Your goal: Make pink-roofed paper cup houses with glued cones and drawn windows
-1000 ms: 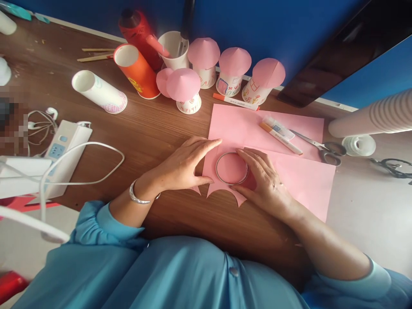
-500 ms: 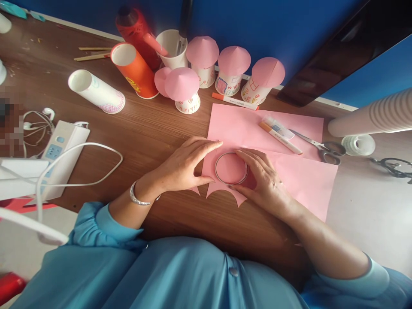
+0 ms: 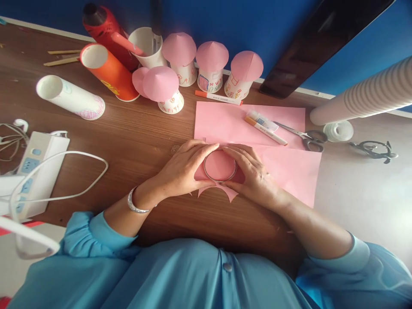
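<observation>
A thin round ring point(image 3: 221, 180) lies flat on a sheet of pink paper point(image 3: 292, 171) with scalloped cut-outs along its near edge. My left hand point(image 3: 183, 169) curves around the ring's left side, its fingers at the far rim and its thumb at the near rim. From the right, my right hand point(image 3: 255, 176) clasps the ring in the same way. The fingertips of both hands almost meet. Pink paper shows through the ring. Behind lies a second pink sheet point(image 3: 222, 120), bearing an orange-capped marker point(image 3: 267, 132), a clear glue bottle point(image 3: 261, 120) and part of the scissors point(image 3: 305, 136).
Several paper cups with pink cone tops point(image 3: 212, 58) stand at the back beside a red hair dryer point(image 3: 109, 36). An orange tube point(image 3: 109, 75) and a white cup tube point(image 3: 72, 98) are at the left, near a power strip point(image 3: 45, 171). Stacked cups point(image 3: 363, 94) lie right.
My left hand has moved in to the ring's left side and closed around it. My right hand stays at the ring. The whole view has shifted, so the desk items appear further left.
</observation>
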